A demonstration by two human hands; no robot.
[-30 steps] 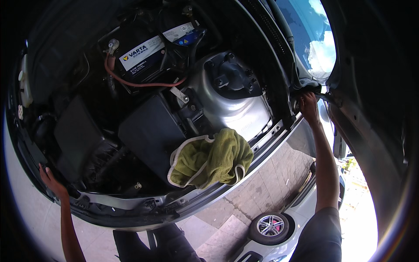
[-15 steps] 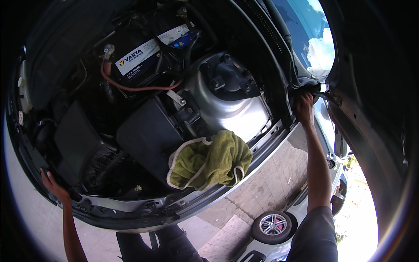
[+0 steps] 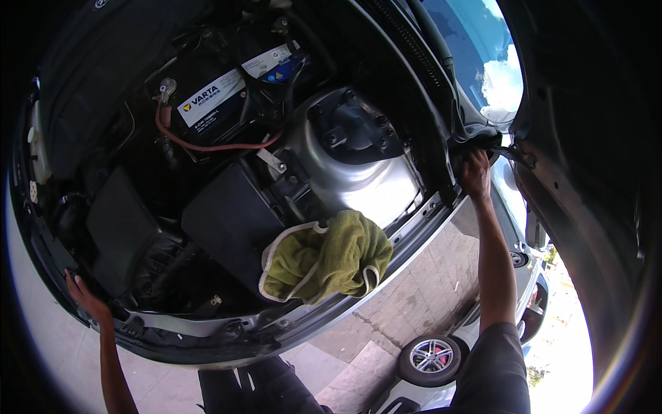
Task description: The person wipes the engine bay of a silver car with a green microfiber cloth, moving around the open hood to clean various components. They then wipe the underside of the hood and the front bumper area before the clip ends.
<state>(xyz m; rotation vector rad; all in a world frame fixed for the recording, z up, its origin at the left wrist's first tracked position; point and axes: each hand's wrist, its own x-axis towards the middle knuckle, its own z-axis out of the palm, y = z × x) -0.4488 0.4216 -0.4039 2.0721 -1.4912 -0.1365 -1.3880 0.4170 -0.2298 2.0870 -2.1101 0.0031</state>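
My left hand (image 3: 87, 301) lies on the front edge of the engine bay (image 3: 207, 324), its fingers stretched out, with nothing in it. On the right, my right arm reaches up to the rear corner of the bay by the hood hinge (image 3: 514, 153). There my right hand (image 3: 476, 174) has its fingers curled into a dark gap. What they hold, if anything, is hidden. A crumpled green towel (image 3: 338, 259) with a pale border drapes over the fender edge, between my two arms and apart from both hands.
A car battery (image 3: 214, 103) with a red cable (image 3: 207, 147) sits in the bay, near a silver strut tower (image 3: 338, 179) and black plastic covers (image 3: 231, 214). The raised hood (image 3: 586, 138) stands at right. Beyond the fender are paving and another car's wheel (image 3: 431, 360).
The view has shifted slightly, so the battery and towel appear a little further left. Both hands keep their places on the car.
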